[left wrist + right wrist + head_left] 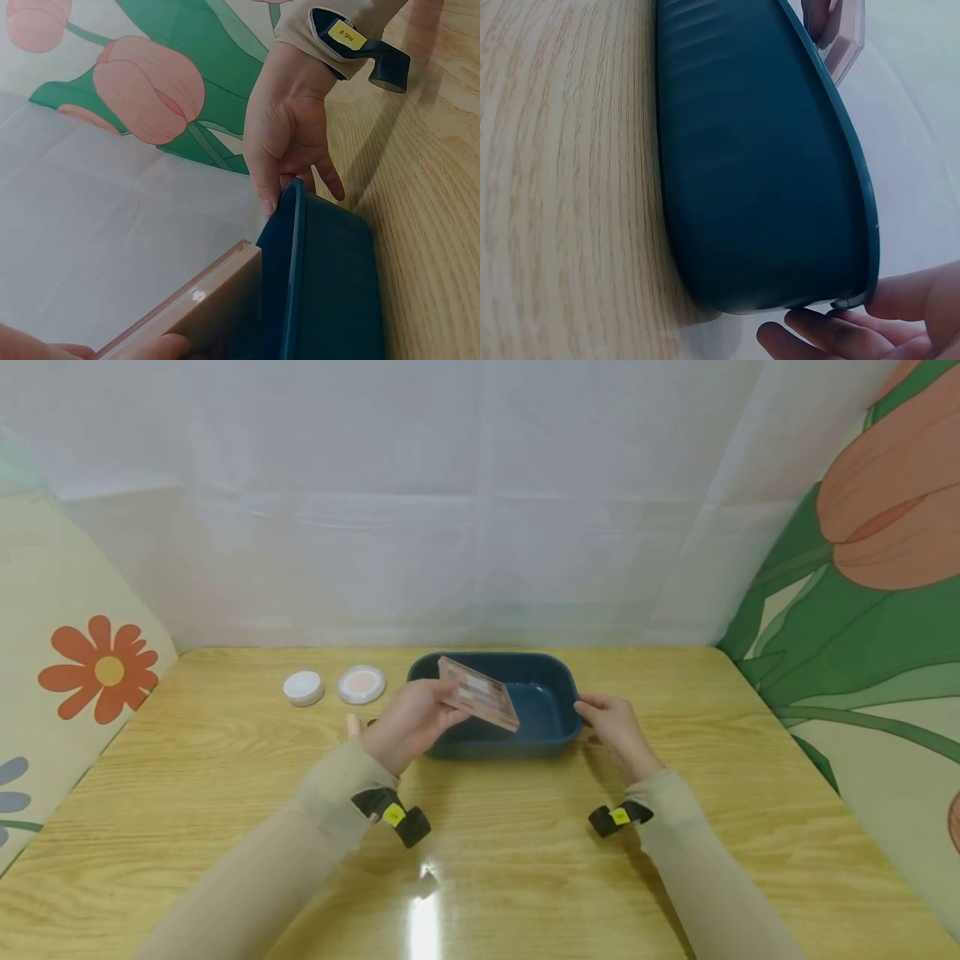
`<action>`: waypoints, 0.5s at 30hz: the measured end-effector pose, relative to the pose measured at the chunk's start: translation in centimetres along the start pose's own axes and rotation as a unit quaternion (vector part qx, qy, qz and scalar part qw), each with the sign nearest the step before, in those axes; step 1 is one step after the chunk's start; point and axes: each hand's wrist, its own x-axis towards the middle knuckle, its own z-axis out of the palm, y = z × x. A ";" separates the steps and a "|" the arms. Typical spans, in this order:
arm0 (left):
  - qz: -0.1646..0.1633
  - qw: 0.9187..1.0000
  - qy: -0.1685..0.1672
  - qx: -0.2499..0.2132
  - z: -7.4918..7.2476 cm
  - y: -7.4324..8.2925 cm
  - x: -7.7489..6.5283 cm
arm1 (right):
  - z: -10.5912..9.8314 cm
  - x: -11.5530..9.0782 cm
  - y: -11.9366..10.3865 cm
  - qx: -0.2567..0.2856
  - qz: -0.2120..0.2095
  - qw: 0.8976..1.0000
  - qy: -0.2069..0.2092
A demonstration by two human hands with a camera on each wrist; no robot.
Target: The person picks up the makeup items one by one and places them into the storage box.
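My left hand (pixel 411 720) grips a flat makeup palette (pixel 483 695) by its left end, tilted over a dark blue plastic bin (pixel 498 749). Rows of pinkish and brown pans show through its clear lid. In the left wrist view the palette's thick edge (pixel 225 289) overlaps the bin's opening. At the bin's right end, my right hand (pixel 617 731) pinches the rim between thumb and fingers. The right wrist view shows that thumb (pixel 904 294) at the rim, with the fingers under it against the outer wall (pixel 757 165).
Left of the bin stand a white round jar (pixel 303 688) and a round compact (pixel 362 683) with a pale pink centre. A small peach-coloured tube (pixel 354 725) is partly hidden by the left wrist. A white cloth (pixel 480 527) hangs behind the wooden table (pixel 510 860).
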 end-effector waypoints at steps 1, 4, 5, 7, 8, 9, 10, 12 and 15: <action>-0.002 1.000 0.000 0.006 0.1 0.0 0.0 | 0.0 0.0 0.0 0.002 0.001 1.000 0.000; -0.007 1.000 -0.001 0.019 0.4 0.1 0.1 | 0.0 0.0 0.0 0.003 0.000 1.000 0.001; -0.008 1.000 0.000 0.023 0.4 0.2 0.2 | 0.0 0.0 0.0 0.003 -0.002 1.000 0.001; -0.012 1.000 0.000 0.028 0.6 0.2 0.2 | 0.0 0.0 0.0 0.004 -0.004 1.000 0.002; -0.014 1.000 0.000 0.028 0.7 0.2 0.2 | 0.0 0.0 0.0 0.003 -0.005 1.000 0.003; -0.015 0.999 0.002 0.028 0.7 0.2 0.3 | 0.0 0.0 0.1 0.002 -0.007 1.000 0.004; -0.017 0.999 0.003 0.029 0.7 0.1 0.4 | 0.1 0.0 0.1 0.001 -0.008 1.000 0.005; -0.019 0.999 0.006 0.035 0.7 0.0 0.7 | 0.1 0.0 0.1 0.003 -0.007 1.000 0.006; -0.020 0.999 0.013 0.046 0.8 -0.2 1.2 | 0.1 0.0 0.0 0.005 -0.005 1.000 0.007</action>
